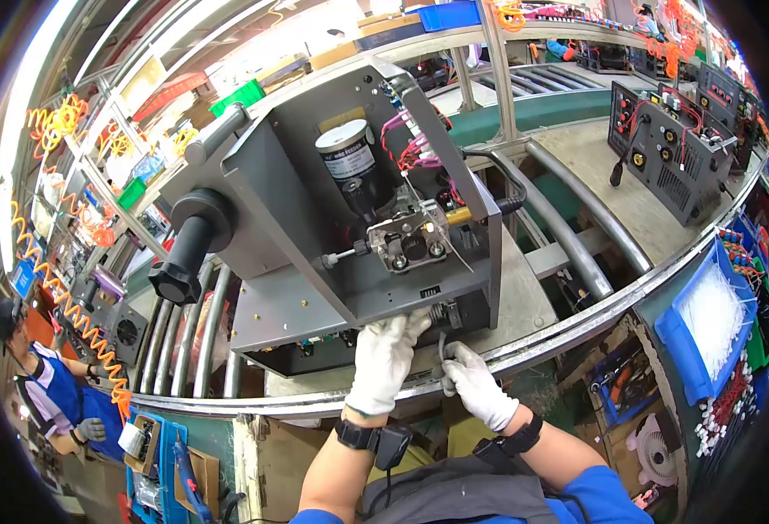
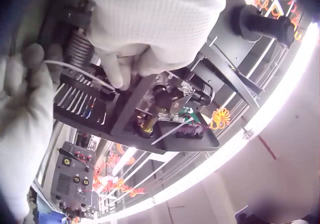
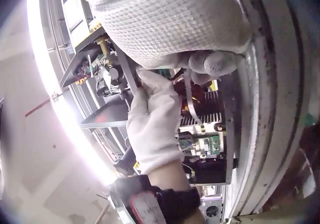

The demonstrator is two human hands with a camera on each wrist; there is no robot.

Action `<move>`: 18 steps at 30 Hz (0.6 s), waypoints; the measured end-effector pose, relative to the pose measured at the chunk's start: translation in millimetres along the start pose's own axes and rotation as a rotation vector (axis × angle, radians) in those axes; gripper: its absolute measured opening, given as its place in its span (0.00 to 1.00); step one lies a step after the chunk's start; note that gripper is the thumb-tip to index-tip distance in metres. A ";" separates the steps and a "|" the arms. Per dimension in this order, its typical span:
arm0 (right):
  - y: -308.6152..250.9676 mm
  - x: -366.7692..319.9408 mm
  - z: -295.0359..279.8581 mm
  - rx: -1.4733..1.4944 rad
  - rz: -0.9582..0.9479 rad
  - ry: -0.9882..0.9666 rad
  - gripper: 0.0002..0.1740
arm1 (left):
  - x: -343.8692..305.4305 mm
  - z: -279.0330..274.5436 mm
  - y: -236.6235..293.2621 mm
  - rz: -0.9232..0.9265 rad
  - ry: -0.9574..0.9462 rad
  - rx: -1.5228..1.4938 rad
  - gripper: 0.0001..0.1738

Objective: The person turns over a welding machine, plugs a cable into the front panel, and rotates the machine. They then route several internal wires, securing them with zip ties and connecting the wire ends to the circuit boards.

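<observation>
A grey metal machine housing (image 1: 297, 327) stands tilted on the line, with a wire-feed unit (image 1: 410, 244) inside. My white-gloved left hand (image 1: 384, 362) reaches under its front lower edge; in the left wrist view, the bent fingers of this hand (image 2: 155, 29) meet near a dark panel edge, and what lies between them is hidden. Just right of it, my gloved right hand (image 1: 479, 384) pinches a narrow pale strip (image 1: 442, 348). From the right hand (image 2: 25, 109), the strip (image 2: 82, 71) curves toward the left fingertips. Coils and a green circuit board (image 3: 212, 145) show inside the lower bay.
Metal rollers (image 1: 576, 223) run on both sides of the housing. Another machine (image 1: 677, 157) stands at the right rear. A blue bin (image 1: 707, 319) of white ties hangs at the right. At the far left is a person in blue (image 1: 70, 402).
</observation>
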State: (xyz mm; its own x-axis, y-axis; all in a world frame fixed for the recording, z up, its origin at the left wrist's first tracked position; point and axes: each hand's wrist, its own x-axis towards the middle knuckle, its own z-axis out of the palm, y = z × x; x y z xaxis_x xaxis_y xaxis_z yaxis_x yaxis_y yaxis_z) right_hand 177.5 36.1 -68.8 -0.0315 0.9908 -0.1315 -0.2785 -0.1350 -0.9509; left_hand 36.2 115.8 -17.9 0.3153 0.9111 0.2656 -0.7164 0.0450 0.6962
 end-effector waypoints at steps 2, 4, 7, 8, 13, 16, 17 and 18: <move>-1.9 9.7 5.9 0.034 0.032 0.002 0.11 | -7.6 6.0 7.3 -0.114 0.000 -0.063 0.16; -20.6 17.4 18.7 -0.280 -0.192 0.042 0.12 | -11.0 11.0 14.3 -0.143 -0.009 -0.153 0.15; -15.4 34.6 21.9 -0.165 -0.073 0.013 0.15 | -15.3 21.8 22.8 -0.264 0.150 -0.284 0.13; -14.5 38.7 25.0 -0.104 -0.059 0.030 0.17 | -16.0 22.0 22.6 -0.264 0.150 -0.284 0.13; -20.9 46.2 41.4 0.075 -0.205 0.023 0.14 | -19.0 23.8 17.3 -0.316 0.239 -0.420 0.13; -5.4 62.0 36.2 0.010 -0.252 0.022 0.10 | -21.2 28.6 20.5 -0.309 0.264 -0.416 0.13; 1.3 67.7 35.0 0.097 -0.245 -0.020 0.10 | -21.1 28.7 21.5 -0.318 0.255 -0.385 0.12; 5.0 71.2 33.6 0.183 -0.237 -0.063 0.09 | -21.0 29.0 22.7 -0.325 0.245 -0.354 0.12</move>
State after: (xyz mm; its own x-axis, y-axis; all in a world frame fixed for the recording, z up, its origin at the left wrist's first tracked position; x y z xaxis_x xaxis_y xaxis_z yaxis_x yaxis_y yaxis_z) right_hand 141.6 106.2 -73.5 -0.0029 0.9938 0.1107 -0.4533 0.0974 -0.8860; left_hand 31.4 85.8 11.6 0.4317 0.8942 -0.1190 -0.7854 0.4374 0.4380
